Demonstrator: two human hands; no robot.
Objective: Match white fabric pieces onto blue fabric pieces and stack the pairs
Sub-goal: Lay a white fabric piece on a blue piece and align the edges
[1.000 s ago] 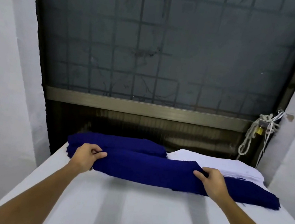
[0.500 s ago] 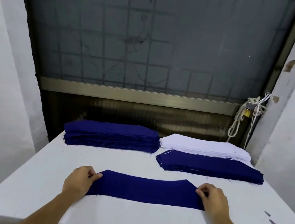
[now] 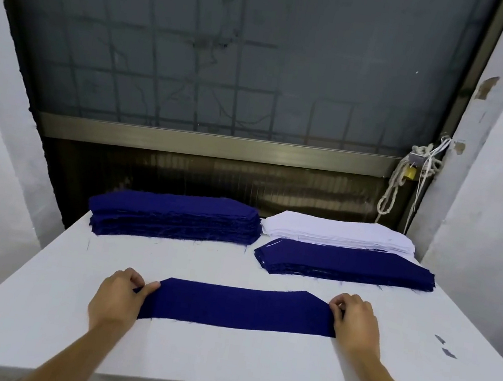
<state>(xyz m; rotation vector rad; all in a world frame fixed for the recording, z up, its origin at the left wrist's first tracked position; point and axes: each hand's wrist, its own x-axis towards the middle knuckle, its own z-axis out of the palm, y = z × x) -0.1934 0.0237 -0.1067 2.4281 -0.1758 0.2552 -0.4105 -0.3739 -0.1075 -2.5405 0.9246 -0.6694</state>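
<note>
A single blue fabric piece [image 3: 236, 308] lies flat on the white table [image 3: 220, 357], near its front. My left hand [image 3: 119, 296] pinches the piece's left end between thumb and fingers. My right hand [image 3: 354, 324] pinches its right end the same way. At the back left sits a thick stack of blue pieces [image 3: 175, 220]. At the back right is a stack of white pieces [image 3: 339, 232], and just in front of it a lower blue-topped stack [image 3: 346, 264] with a thin white edge showing at its left end.
A dark window with a grid and a metal sill [image 3: 217, 146] stands behind the table. White walls close in on both sides. A knotted rope with a padlock [image 3: 408, 177] hangs at the right. Two small grey scraps [image 3: 444, 346] lie on the table's right part.
Both hands carried the blue piece from the back stacks toward me and laid it flat on the table's front part. The view has tilted down.
</note>
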